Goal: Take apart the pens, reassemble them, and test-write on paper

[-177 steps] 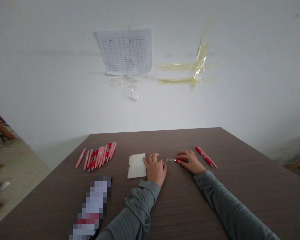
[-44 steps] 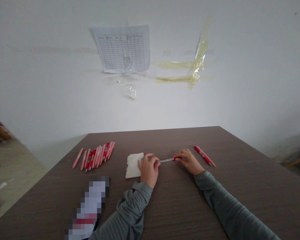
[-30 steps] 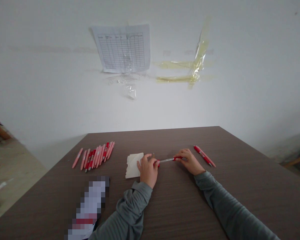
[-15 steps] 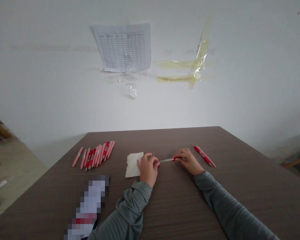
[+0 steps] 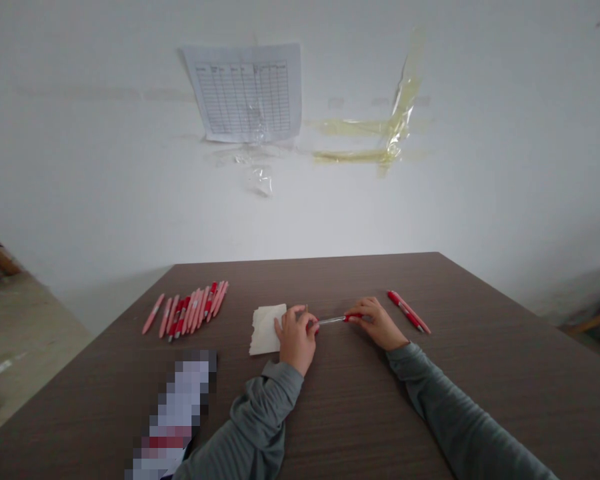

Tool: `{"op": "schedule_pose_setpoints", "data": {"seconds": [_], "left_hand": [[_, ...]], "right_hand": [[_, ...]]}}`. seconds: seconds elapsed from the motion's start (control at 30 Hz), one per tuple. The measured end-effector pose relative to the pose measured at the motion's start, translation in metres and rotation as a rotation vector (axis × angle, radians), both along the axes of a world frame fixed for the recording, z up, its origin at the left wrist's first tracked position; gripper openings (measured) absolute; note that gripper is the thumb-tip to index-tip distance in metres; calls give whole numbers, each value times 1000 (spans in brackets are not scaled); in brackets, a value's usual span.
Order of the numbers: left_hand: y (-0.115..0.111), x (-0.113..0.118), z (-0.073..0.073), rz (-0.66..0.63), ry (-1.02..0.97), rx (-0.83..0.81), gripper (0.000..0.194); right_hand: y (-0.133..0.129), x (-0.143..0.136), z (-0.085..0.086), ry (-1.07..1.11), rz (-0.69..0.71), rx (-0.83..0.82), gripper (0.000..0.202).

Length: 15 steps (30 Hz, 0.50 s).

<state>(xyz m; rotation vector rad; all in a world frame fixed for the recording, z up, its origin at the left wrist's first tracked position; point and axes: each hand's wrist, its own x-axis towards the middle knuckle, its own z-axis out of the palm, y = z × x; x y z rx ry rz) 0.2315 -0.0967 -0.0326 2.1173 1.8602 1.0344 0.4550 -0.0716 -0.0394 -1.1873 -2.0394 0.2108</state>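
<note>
Both hands hold parts of a pen above the table's middle. My left hand (image 5: 298, 340) is closed on a red pen piece beside the right edge of a torn white paper (image 5: 267, 330). A thin clear refill (image 5: 332, 321) spans the gap between the hands. My right hand (image 5: 377, 323) pinches a red pen piece (image 5: 351, 318) at the refill's right end. How the parts join inside the left fingers is hidden. Two pens, one red (image 5: 403, 309) and one pink, lie side by side to the right of my right hand.
A row of several pink and red pens (image 5: 193, 311) lies at the left of the brown table (image 5: 350, 420). Nearer, at front left, is a pixelated object (image 5: 180, 407). Behind the table stands a wall with a taped printed sheet (image 5: 247, 93).
My right hand and its red pen piece have shifted very slightly left. My left hand looks nearly still, and the view has moved a little.
</note>
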Motion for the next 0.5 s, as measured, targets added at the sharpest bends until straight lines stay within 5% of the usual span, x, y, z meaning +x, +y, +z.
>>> {"op": "schedule_pose_setpoints", "data": {"seconds": [0.5], "left_hand": [[0,-1,-1,17,34,-40,20]], "right_hand": [[3,3,-6,2,-15,6,18]]}}
